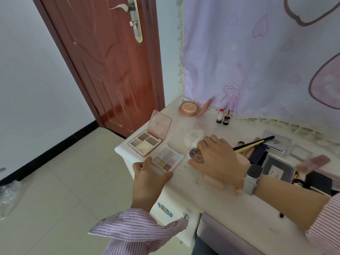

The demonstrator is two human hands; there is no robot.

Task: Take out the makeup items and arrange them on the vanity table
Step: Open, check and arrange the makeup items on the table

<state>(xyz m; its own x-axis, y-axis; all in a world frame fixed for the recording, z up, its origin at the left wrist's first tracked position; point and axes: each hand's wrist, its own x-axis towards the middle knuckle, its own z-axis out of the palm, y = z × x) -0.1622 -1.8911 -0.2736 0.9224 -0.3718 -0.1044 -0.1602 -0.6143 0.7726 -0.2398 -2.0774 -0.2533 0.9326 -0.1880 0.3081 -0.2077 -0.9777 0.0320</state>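
Fingers (207, 142) of the right hand (219, 159) curl over a small pot (195, 153). The left hand (149, 173) pinches the palette (168, 158) at the table (184, 192) edge. It seems best to slide each gently, leaving gaps beside the compact (145, 142).

Reddish-brown panelled door (103, 67) with a brass lever handle (135, 19) at 11 o'clock. Lilac curtain (257, 57) printed with hearts at 1 o'clock. White wall (31, 70) with black skirting at 9 o'clock; pale floor tiles (73, 181) at 7 o'clock.
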